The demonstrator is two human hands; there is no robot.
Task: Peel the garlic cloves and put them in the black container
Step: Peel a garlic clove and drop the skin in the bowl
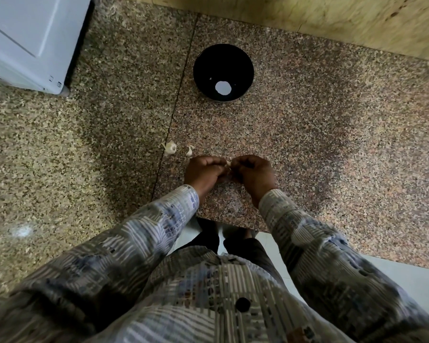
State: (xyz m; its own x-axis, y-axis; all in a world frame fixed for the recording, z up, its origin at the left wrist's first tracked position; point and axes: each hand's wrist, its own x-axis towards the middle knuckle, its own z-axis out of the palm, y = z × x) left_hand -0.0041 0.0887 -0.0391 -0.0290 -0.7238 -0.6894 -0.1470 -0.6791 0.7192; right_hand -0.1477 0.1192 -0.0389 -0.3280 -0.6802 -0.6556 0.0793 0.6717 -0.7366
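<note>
both hands together over granite counter [307, 144], left hand [201, 171] and right hand [253, 173] pinching one garlic clove [228, 163] between them, black container [223, 72] well beyond, garlic bulb [170, 147] and loose clove [189, 151] near left hand

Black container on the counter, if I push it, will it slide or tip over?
Probably slides rather than tips: the black container looks wide and low on the smooth stone counter. It seems empty, so likely light. Its glossy inside hints at a slippery grip.

no readable text, labels or numbers anywhere (white appliance [30, 40] markings too small to read)
</note>
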